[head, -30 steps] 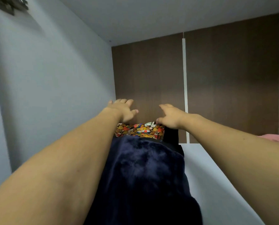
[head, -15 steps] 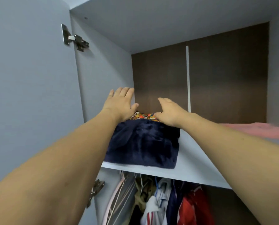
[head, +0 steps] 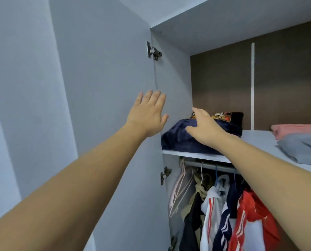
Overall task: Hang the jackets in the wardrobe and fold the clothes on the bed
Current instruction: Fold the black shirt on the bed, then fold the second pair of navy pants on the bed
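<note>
Here the open wardrobe (head: 169, 73) fills the view, its pale grey door (head: 100, 87) swung out to the left on metal hinges (head: 153, 52). The left hand (head: 148, 115) is raised in front of the door's edge, fingers (head: 154, 98) straight and close together, thumb out to the side, holding nothing. The right hand (head: 204, 127) lies palm down on a folded dark navy garment (head: 176, 138), its fingers (head: 199, 115) stretched flat and relaxed over the cloth rather than curled round it.

That navy garment sits at the left end of the upper shelf (head: 256, 140), right under the right palm and just to the right of the left thumb. Beyond the right fingertips, against the brown back panel (head: 221, 82), a patterned orange-and-black cloth (head: 223, 115) lies on top of the pile. Well to the right of both hands on the same shelf lie a folded pink piece (head: 295, 130) and a folded grey-blue piece (head: 303, 148), the pink one further back.

Below the shelf — under the right forearm — a metal rail (head: 210, 166) carries the hanging jackets (head: 223, 214): olive, white with red stripes, navy with white stripes, and red. Empty pale pink hangers (head: 182, 185) hang at the rail's left end, beside the lower hinge (head: 165, 174).
</note>
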Tool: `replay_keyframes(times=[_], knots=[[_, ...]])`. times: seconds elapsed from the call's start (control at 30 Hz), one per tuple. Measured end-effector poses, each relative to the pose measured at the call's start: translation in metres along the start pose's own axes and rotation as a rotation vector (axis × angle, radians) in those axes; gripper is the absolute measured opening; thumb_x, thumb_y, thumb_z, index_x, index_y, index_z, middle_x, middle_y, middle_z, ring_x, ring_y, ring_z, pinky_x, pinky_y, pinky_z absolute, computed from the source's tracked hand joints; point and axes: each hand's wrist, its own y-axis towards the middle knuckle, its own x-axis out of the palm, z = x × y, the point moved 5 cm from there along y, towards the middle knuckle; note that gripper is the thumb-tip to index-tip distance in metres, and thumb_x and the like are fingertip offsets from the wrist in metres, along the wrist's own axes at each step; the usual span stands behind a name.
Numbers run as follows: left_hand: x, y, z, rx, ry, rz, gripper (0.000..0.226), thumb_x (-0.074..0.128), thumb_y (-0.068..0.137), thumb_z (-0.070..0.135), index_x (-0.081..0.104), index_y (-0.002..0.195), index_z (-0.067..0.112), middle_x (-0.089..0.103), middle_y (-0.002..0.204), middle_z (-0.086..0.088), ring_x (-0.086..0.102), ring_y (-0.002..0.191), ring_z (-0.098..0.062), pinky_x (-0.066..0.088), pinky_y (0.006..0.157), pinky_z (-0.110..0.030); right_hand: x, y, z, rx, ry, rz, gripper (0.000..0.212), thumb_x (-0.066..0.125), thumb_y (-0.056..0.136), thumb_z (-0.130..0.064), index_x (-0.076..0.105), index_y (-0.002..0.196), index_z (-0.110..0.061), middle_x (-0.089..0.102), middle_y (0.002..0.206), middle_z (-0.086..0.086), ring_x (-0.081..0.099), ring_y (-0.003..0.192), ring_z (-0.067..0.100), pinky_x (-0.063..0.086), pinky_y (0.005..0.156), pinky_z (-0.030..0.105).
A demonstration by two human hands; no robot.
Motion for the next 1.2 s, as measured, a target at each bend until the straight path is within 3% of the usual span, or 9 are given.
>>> replay_keyframes(times=[0.3,0.5,0.67,0.77,1.2], knots=[[-0.088,-0.106,-0.057,-0.172,0.110,-0.032,0.067,0.031,0.100,0.048,0.014,0.154,0.011,0.015,0.161,-0.008,0.009,0.149,-0.029,0.005,0.121,-0.045,-0.001,-0.056,-0.098,-0.183,0.133,-0.014,0.059,0.056,0.091,-0.020,0.034,0.145,-0.013,0.036,0.148,0.011,0.039,0.131,0.031,0.033,0.106,0.038],[-0.148,-0.181,-0.062,-0.312,0.179,-0.062,0.066,0.035,0.100,0.045,0.016,0.154,0.011,0.015,0.162,-0.009,0.011,0.149,-0.030,0.008,0.122,-0.045,0.016,-0.104,-0.155,-0.334,0.203,-0.068,0.072,0.053,0.094,-0.023,0.015,0.154,-0.012,0.016,0.160,0.003,0.020,0.144,0.025,0.018,0.118,0.034],[-0.197,-0.263,-0.062,-0.463,0.266,-0.148,0.061,0.033,0.102,0.041,0.019,0.153,0.010,0.018,0.161,-0.010,0.015,0.147,-0.031,0.011,0.121,-0.046,0.030,-0.160,-0.214,-0.485,0.285,-0.147,0.068,0.054,0.093,-0.022,0.021,0.151,-0.008,0.022,0.157,0.008,0.022,0.144,0.026,0.018,0.119,0.036],[-0.230,-0.311,-0.059,-0.540,0.333,-0.199,0.061,0.034,0.102,0.040,0.018,0.153,0.009,0.018,0.161,-0.010,0.015,0.147,-0.031,0.011,0.121,-0.046,0.036,-0.198,-0.253,-0.547,0.339,-0.228,0.070,0.052,0.095,-0.024,0.016,0.154,-0.013,0.013,0.162,0.003,0.014,0.148,0.024,0.016,0.121,0.039],[-0.483,-0.549,-0.021,-0.864,0.654,-0.360,0.062,0.036,0.103,0.039,0.018,0.154,0.009,0.017,0.161,-0.008,0.015,0.148,-0.030,0.009,0.121,-0.044,0.004,-0.447,-0.445,-0.863,0.618,-0.475,0.067,0.049,0.096,-0.024,0.018,0.154,-0.014,0.015,0.162,0.002,0.012,0.149,0.022,0.015,0.122,0.038]])
